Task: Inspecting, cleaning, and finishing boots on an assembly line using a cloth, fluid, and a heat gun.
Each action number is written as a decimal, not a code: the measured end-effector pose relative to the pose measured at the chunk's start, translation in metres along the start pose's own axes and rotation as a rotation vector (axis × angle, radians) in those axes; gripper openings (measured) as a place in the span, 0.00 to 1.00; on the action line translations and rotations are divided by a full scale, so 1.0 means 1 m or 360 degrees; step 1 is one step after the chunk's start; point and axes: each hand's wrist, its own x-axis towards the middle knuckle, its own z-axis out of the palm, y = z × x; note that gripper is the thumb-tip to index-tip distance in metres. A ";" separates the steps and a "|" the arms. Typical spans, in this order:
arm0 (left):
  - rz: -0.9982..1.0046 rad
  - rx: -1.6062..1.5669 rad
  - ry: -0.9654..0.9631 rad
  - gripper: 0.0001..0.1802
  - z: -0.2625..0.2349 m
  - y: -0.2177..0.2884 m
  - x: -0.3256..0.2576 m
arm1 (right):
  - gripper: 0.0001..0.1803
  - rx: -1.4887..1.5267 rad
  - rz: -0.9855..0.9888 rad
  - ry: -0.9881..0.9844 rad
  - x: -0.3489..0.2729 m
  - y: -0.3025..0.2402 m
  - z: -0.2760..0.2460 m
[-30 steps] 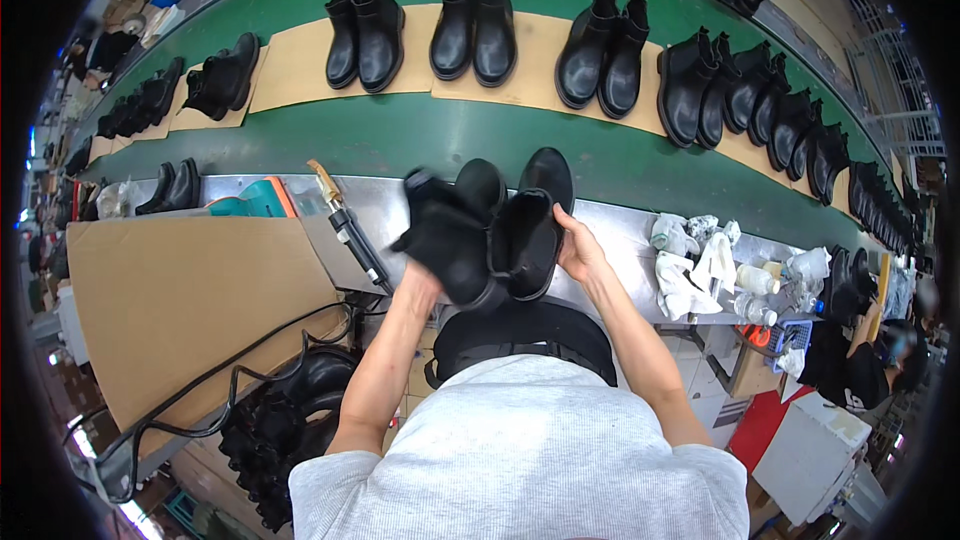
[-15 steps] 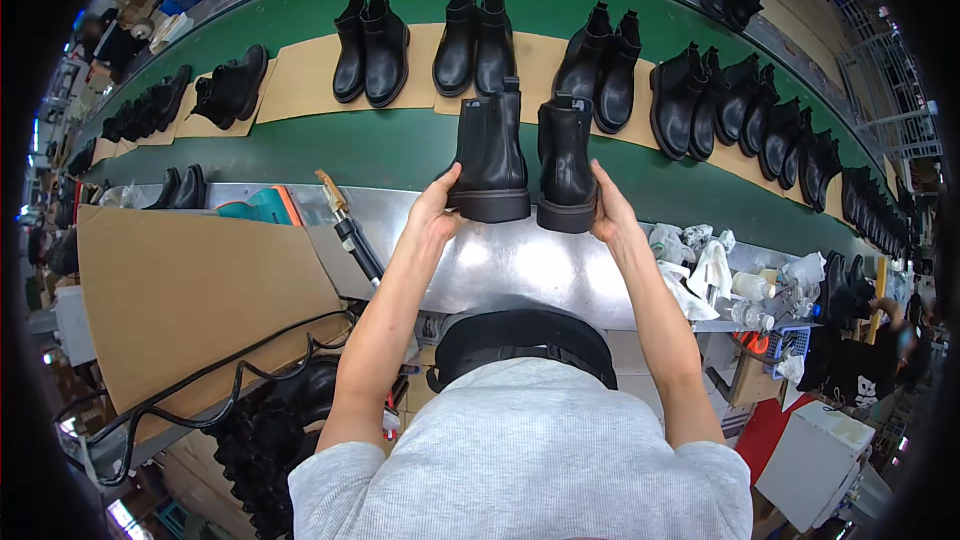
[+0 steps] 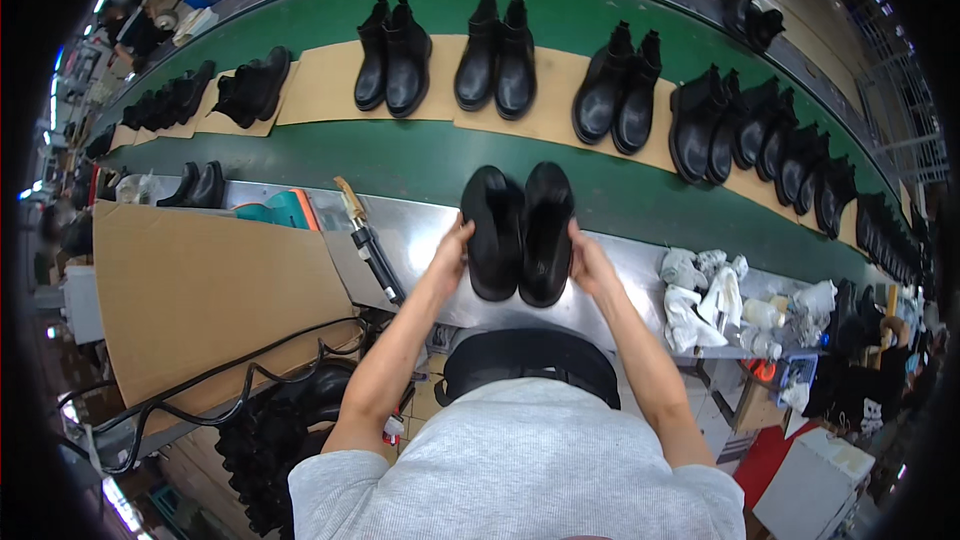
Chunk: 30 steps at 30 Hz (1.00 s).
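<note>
My left hand (image 3: 453,255) is closed on the outer side of a black ankle boot (image 3: 491,265). My right hand (image 3: 592,258) grips a second black ankle boot (image 3: 546,265) from its outer side. The two boots are side by side and tilted, above the metal ledge in front of my waist. They show as long dark rounded shapes; whether soles or openings face me I cannot tell. Fingers on the far sides of the boots are partly hidden.
Pairs of black boots (image 3: 405,65) stand on cardboard strips (image 3: 440,50) along the green belt (image 3: 380,150). At left are a cardboard sheet (image 3: 215,290) and a black-handled tool (image 3: 372,255). White rags (image 3: 685,318) and plastic bottles (image 3: 762,342) lie at right.
Both hands have drawn the boots nearer to me and tilted them from upright. The boots stay in my grip. The view has shifted slightly.
</note>
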 end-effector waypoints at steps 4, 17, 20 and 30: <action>0.0609 0.0867 0.0299 0.28 -0.002 -0.029 -0.048 | 0.23 0.0002 -0.0188 0.0169 0.007 0.052 -0.020; 0.0576 0.1972 0.0699 0.15 0.035 0.078 -0.084 | 0.34 -0.0390 -0.0131 0.0282 0.005 0.043 0.044; 0.0704 0.1796 0.0942 0.15 -0.018 0.143 -0.084 | 0.30 -0.0500 -0.0122 -0.0361 -0.009 -0.001 0.084; 0.1145 0.2463 0.1793 0.13 -0.183 0.346 0.070 | 0.28 -0.1385 0.0589 0.0319 -0.027 -0.031 -0.044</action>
